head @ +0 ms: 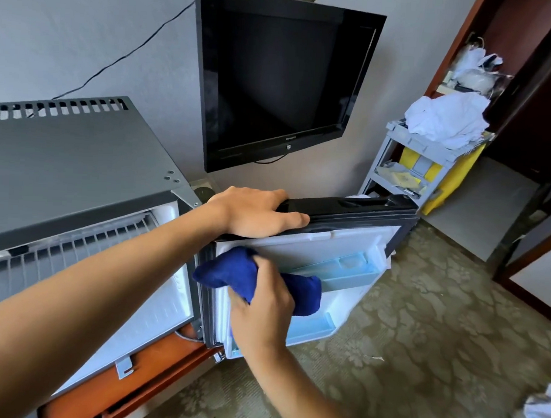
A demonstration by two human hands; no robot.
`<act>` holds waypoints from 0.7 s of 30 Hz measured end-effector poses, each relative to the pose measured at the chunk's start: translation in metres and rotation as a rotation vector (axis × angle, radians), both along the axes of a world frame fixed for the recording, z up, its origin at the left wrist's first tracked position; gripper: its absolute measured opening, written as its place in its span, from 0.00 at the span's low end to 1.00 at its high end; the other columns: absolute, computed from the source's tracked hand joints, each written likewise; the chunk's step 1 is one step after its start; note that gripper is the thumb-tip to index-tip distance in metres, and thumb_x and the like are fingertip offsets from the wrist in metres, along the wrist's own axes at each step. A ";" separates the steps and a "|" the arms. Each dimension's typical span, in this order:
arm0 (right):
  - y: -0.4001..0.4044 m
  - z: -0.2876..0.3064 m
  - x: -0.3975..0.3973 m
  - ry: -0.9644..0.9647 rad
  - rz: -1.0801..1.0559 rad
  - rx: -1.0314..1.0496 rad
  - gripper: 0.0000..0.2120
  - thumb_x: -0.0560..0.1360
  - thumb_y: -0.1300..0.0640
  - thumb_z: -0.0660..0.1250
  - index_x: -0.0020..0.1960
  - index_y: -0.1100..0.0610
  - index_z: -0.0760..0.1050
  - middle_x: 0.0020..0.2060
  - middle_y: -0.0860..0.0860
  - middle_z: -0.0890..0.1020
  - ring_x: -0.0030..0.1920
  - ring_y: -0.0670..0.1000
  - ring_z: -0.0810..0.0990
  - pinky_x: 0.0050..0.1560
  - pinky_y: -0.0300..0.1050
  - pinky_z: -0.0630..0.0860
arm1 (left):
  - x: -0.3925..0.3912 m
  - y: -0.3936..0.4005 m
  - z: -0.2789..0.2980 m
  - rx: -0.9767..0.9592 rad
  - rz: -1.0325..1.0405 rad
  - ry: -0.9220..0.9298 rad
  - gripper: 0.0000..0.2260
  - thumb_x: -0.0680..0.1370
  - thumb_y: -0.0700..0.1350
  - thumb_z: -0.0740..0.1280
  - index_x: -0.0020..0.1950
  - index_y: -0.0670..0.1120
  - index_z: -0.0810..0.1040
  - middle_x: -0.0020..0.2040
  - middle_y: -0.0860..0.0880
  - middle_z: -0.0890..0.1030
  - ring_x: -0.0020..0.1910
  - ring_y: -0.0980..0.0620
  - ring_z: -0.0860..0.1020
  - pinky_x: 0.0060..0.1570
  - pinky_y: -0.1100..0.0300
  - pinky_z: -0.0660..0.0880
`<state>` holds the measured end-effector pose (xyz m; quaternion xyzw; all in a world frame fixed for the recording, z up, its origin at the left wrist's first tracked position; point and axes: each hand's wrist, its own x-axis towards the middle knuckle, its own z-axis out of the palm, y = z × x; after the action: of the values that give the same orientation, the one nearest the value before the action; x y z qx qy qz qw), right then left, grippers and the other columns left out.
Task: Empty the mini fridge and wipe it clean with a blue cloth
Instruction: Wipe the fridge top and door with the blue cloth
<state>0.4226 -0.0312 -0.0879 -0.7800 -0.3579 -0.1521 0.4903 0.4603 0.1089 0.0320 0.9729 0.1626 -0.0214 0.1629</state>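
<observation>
Blue cloth [255, 279] half-hidden by right hand [263, 309]

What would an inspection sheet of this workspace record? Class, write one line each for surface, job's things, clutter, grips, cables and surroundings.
Surface: patterned carpet; the mini fridge sits in an orange-brown wooden unit.
Job's things: fridge door swung open, its pale blue shelves bare; blue cloth against the door's inner side.
Clutter: white linen heaped on a grey cart.
Grips: left hand rests on the door's top edge; right hand grips the cloth.
Cables: black cable along the wall.
Surroundings: wall-mounted television, dark.
</observation>
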 end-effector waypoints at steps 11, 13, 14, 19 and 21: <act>-0.115 0.058 0.087 0.060 -0.159 -0.212 0.16 0.66 0.46 0.68 0.54 0.40 0.73 0.37 0.43 0.81 0.36 0.49 0.81 0.33 0.45 0.76 | -0.001 0.001 -0.006 0.077 -0.075 -0.021 0.29 0.69 0.80 0.50 0.53 0.60 0.72 0.45 0.56 0.80 0.48 0.47 0.79 0.51 0.48 0.73; -0.123 0.055 0.109 -0.138 -0.297 -0.577 0.13 0.68 0.48 0.66 0.51 0.45 0.70 0.35 0.45 0.78 0.35 0.56 0.77 0.27 0.45 0.66 | -0.002 0.000 -0.005 0.067 -0.087 -0.019 0.29 0.69 0.80 0.50 0.53 0.61 0.72 0.46 0.56 0.80 0.47 0.47 0.78 0.49 0.48 0.72; -0.119 0.050 0.117 -0.164 -0.310 -0.703 0.12 0.70 0.50 0.67 0.52 0.47 0.69 0.39 0.46 0.80 0.39 0.57 0.78 0.28 0.46 0.64 | -0.002 0.000 -0.004 0.066 -0.094 -0.017 0.28 0.70 0.80 0.50 0.53 0.61 0.71 0.45 0.56 0.80 0.46 0.48 0.78 0.48 0.49 0.72; -0.094 0.031 0.144 -0.050 -0.227 -0.762 0.12 0.73 0.48 0.67 0.47 0.54 0.67 0.42 0.50 0.77 0.51 0.57 0.77 0.39 0.49 0.70 | -0.001 0.002 -0.001 0.069 -0.088 -0.011 0.29 0.69 0.79 0.50 0.56 0.61 0.72 0.49 0.56 0.82 0.49 0.47 0.79 0.53 0.48 0.74; -0.090 0.027 0.144 -0.097 -0.274 -0.786 0.14 0.72 0.46 0.67 0.46 0.52 0.65 0.42 0.49 0.77 0.50 0.56 0.77 0.39 0.48 0.68 | -0.001 0.001 -0.001 0.067 -0.091 -0.006 0.29 0.69 0.79 0.50 0.54 0.60 0.72 0.47 0.56 0.82 0.48 0.48 0.79 0.54 0.47 0.74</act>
<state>0.5669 -0.1209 -0.0605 -0.9401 -0.3042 -0.1046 0.1131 0.4594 0.1103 0.0315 0.9843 0.1182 -0.0203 0.1298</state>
